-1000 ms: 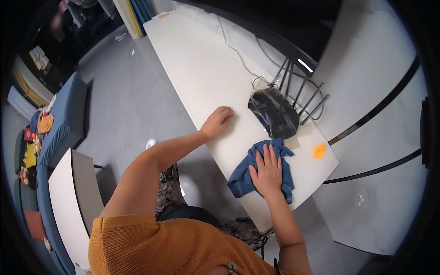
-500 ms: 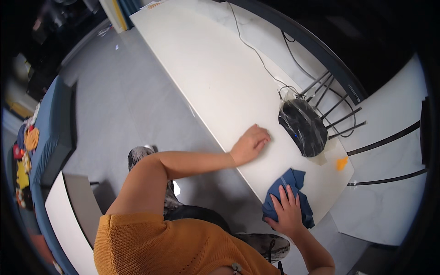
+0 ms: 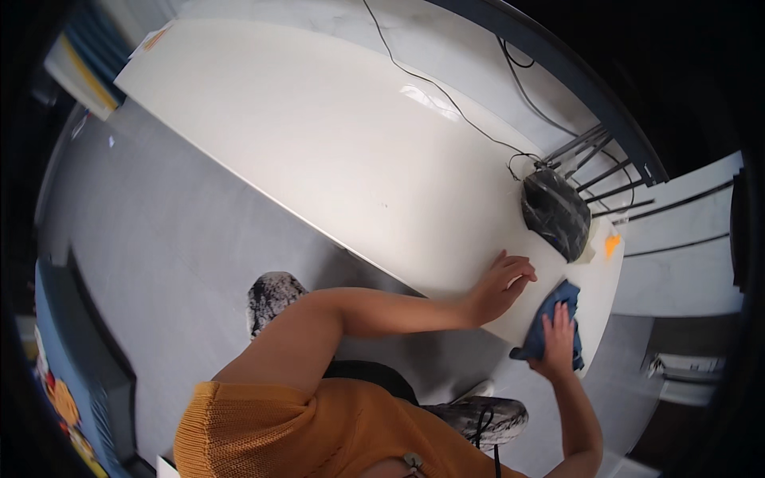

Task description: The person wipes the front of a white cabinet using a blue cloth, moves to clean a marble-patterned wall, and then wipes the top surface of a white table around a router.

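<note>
My right hand (image 3: 560, 342) lies with fingers stretched over a dark blue cloth (image 3: 544, 323), pressing it flat on the near right end of the white table (image 3: 319, 151). Part of the cloth is covered by the palm. Left of it, my left hand (image 3: 500, 288) is over the table's near edge, fingers loosely bent and apart, holding nothing. Whether it touches the tabletop I cannot tell.
A black router (image 3: 554, 211) with several antennas, under clear plastic, stands beyond my hands. A thin cable (image 3: 430, 84) runs along the back. An orange piece (image 3: 612, 245) lies near the right end. A large dark screen (image 3: 582, 88) overhangs the rear; a blue sofa (image 3: 80, 358) is far left.
The view has shifted, with more of the table's left showing. My left hand has come nearer to the cloth, its fingers more spread. The right hand stays on the cloth.
</note>
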### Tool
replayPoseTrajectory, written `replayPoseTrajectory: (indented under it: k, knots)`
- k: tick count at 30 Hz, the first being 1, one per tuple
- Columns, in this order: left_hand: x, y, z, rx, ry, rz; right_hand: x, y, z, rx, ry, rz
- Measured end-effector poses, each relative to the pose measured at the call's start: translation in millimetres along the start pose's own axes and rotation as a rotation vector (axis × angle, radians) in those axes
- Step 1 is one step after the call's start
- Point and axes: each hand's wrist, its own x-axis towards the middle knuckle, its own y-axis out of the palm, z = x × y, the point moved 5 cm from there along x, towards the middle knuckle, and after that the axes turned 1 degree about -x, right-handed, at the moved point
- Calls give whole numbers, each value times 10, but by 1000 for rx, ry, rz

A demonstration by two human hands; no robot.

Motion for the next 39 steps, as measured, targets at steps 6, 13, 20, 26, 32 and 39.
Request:
replayPoseTrajectory:
  k: [6,13,20,26,32,39]
  knots:
    - [15,-1260,-233,115,139,95,328,-93,519,29,136,-103]
    - [120,-4044,-477,594,-100,-190,1469,-488,1882,143,52,-27]
    - [145,-4159,-443,493,-90,-110,1941,-636,2495,130,36,18]
    - [167,-4182,-477,644,63,-42,2331,-712,3062,101,-131,-54]
    - [199,-4215,-373,719,84,-96,2712,-728,3566,132,-294,-284]
    - [301,-4353,61,631,-12,-212,2553,-575,3234,131,-360,-517]
